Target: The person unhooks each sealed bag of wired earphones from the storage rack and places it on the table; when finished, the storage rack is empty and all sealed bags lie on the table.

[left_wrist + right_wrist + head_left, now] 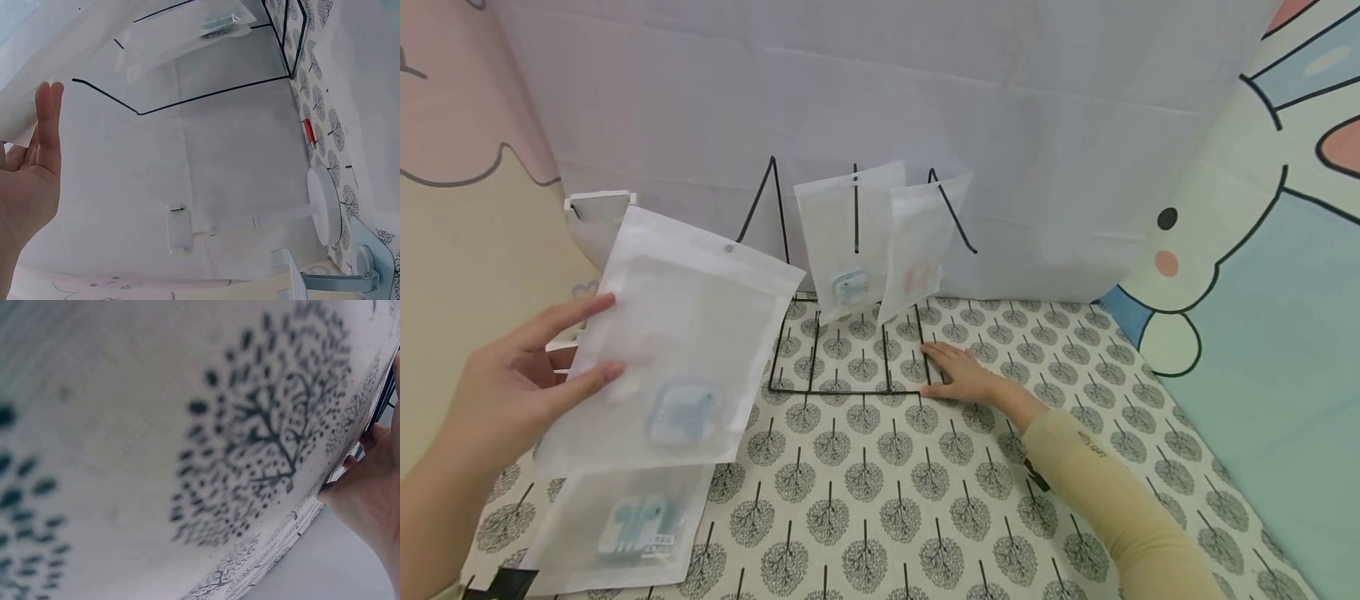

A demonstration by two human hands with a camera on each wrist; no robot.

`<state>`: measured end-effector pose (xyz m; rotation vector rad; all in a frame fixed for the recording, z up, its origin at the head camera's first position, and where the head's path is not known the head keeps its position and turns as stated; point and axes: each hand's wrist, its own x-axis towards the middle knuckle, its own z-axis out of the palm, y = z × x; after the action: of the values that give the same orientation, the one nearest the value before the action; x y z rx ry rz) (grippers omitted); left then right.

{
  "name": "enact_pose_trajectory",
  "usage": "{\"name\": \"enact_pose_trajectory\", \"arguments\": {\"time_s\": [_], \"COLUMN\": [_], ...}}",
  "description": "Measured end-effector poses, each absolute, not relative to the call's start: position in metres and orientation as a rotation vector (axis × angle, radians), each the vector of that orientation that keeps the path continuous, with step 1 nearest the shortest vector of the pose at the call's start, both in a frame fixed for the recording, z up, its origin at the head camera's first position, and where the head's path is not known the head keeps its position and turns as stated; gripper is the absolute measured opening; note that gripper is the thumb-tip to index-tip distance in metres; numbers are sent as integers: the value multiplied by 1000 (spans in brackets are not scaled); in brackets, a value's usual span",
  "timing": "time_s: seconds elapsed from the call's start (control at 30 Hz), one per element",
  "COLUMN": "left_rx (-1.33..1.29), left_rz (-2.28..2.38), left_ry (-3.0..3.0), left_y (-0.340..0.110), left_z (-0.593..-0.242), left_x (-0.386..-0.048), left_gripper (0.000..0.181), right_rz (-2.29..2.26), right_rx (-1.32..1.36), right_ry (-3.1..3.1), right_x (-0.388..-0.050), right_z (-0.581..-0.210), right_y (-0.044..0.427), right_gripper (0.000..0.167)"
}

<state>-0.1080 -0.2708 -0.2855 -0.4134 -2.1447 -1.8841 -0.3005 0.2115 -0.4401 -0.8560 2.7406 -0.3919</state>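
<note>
My left hand (520,375) pinches a white frosted hang-hole pouch (692,325) by its left edge, between thumb and fingers. A blurred bluish item shows through the pouch, which is held tilted above the table, left of a black wire display rack (850,392). Two similar pouches hang on the rack's prongs: one pouch (842,225) with a bluish item, the other pouch (917,275) with a pinkish one. At the front right corner of the rack's base rests my right hand (962,375), its fingers extended and touching the wire. The left wrist view cuts off the held pouch.
Another frosted pouch (587,533), holding earphones in a case, lies on the tree-patterned tablecloth (865,483) at front left. A white stand (325,206) and a grey-blue folding stand (344,282) are at the left. Near them lies a small red object (309,133). White fabric (1037,167) hangs behind.
</note>
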Motion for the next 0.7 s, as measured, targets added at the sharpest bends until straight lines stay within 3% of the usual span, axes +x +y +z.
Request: {"name": "enact_pose_trajectory", "arguments": {"time_s": [0.17, 0.5, 0.7], "left_rx": [-342, -104, -95], "left_rz": [-1995, -1488, -1508], "left_ry": [-2144, -2612, -2621], "left_y": [-273, -260, -245], "left_z": [-294, -322, -346], "left_x": [-98, -86, -82], "left_gripper": [69, 69, 66], "right_rz": [-377, -369, -406], "right_rx": [-862, -846, -847], "right_ry": [2748, 2740, 2741], "right_x": [-300, -299, -298], "right_z": [-440, -439, -438], "right_y": [211, 210, 211], "right_gripper": [88, 87, 88]}}
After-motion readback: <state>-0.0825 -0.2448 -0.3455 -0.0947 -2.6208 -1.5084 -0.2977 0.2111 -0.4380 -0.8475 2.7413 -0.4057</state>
